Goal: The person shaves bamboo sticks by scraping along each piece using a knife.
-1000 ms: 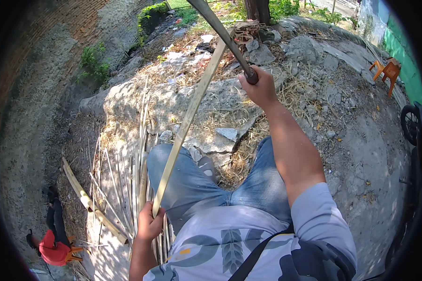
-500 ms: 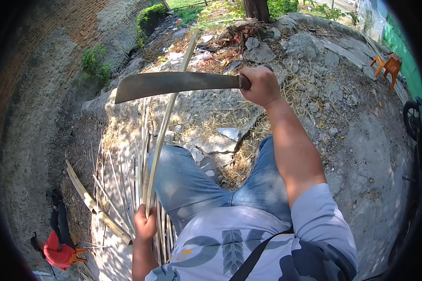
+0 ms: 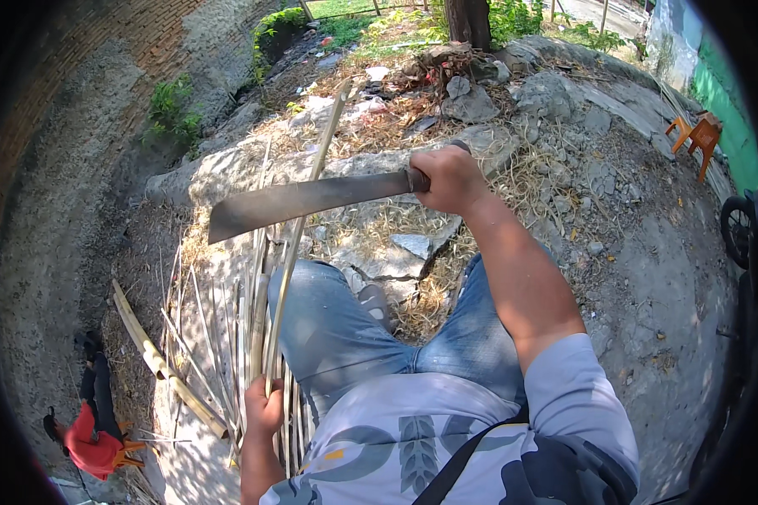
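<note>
My right hand (image 3: 451, 178) is closed round the handle of a machete (image 3: 312, 199). Its broad dark blade points left and crosses over a long pale bamboo strip (image 3: 299, 231); whether the edge touches the strip I cannot tell. The lower end of that strip is in my closed left hand (image 3: 264, 407), beside my left thigh. From there it slants up and away, slightly bowed. Beneath and around the left hand, several more bamboo strips (image 3: 221, 324) lie lengthwise on the ground.
A thick split bamboo piece (image 3: 162, 362) lies further left. Beyond it, a person in a red top (image 3: 94, 446) sits on an orange seat. Broken concrete slabs (image 3: 396, 257) and dry shavings (image 3: 429, 307) lie ahead. An orange plastic chair (image 3: 695, 139) and a wheel (image 3: 737, 223) are at the right.
My right hand has come lower and a little left with the machete, so the blade crosses the strip nearer to me. My left hand keeps its hold, almost in the same place.
</note>
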Motion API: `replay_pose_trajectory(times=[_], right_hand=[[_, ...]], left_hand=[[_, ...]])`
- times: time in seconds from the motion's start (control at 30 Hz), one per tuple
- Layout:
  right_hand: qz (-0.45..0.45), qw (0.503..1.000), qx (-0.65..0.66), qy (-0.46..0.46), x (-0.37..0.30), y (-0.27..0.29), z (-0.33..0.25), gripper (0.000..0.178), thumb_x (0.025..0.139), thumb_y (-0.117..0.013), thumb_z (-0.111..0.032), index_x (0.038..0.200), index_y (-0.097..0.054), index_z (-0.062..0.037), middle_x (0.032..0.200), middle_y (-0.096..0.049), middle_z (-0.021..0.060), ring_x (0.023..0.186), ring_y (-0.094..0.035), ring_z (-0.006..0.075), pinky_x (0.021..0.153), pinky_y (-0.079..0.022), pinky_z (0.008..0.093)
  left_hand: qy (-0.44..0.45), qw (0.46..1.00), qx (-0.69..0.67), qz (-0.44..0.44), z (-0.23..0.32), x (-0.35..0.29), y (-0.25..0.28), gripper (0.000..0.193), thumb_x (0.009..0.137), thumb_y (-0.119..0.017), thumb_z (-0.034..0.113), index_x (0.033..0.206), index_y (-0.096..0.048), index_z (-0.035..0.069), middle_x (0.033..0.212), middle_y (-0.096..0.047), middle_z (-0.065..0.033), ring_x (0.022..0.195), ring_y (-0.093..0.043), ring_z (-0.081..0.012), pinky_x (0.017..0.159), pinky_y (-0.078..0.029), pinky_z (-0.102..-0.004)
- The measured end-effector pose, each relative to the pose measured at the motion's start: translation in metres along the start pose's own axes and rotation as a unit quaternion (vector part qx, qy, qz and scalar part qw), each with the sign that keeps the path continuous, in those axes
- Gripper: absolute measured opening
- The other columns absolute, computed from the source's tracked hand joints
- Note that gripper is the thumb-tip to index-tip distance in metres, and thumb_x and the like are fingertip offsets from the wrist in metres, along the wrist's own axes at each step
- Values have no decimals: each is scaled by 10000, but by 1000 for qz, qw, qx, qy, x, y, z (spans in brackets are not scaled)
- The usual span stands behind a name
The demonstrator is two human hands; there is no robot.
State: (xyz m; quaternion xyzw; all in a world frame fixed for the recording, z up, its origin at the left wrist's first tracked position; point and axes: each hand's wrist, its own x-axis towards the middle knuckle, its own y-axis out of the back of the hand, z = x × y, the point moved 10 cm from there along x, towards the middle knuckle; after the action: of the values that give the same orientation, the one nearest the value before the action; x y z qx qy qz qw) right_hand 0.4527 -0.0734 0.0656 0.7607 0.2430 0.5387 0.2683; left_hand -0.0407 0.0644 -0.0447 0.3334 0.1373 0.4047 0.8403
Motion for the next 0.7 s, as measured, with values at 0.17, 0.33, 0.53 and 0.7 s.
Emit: replay_pose_trajectory(times=[0.17,0.33,0.53,0.7], right_hand=[[11,996,-77,38,1,12,0,179,691,-730,-165,837,-634,-127,741,-659,89,728,-666,322,717,-513,442],[11,977,-32,-211,-11,21,73,146,774,-750,-212,858,-664,-128,790,-685,138,794,-680,385,684,-533,508],[31,982,-21,-185,-8,5,55,158,786,-749,-230,902,-691,-140,794,-692,142,764,-678,397,669,-537,505],[7,983,-21,-183,-10,10,62,180,795,-751,-228,925,-685,-122,785,-688,147,760,-682,389,656,-531,515]], left_hand=[[42,999,15,-20,-1,3,-1,111,877,-612,54,811,-579,-29,672,-594,-107,638,-542,-156,589,-430,-352],[51,998,8,-30,-3,6,0,154,919,-606,93,815,-558,-10,648,-517,-29,633,-446,-96,553,-366,-318],[94,994,-41,-30,-23,3,-14,83,897,-558,32,843,-582,-26,709,-563,-43,685,-502,-93,607,-411,-293],[87,995,-31,-41,-31,2,-17,91,901,-585,45,840,-583,-22,695,-543,-46,672,-494,-106,601,-408,-307]])
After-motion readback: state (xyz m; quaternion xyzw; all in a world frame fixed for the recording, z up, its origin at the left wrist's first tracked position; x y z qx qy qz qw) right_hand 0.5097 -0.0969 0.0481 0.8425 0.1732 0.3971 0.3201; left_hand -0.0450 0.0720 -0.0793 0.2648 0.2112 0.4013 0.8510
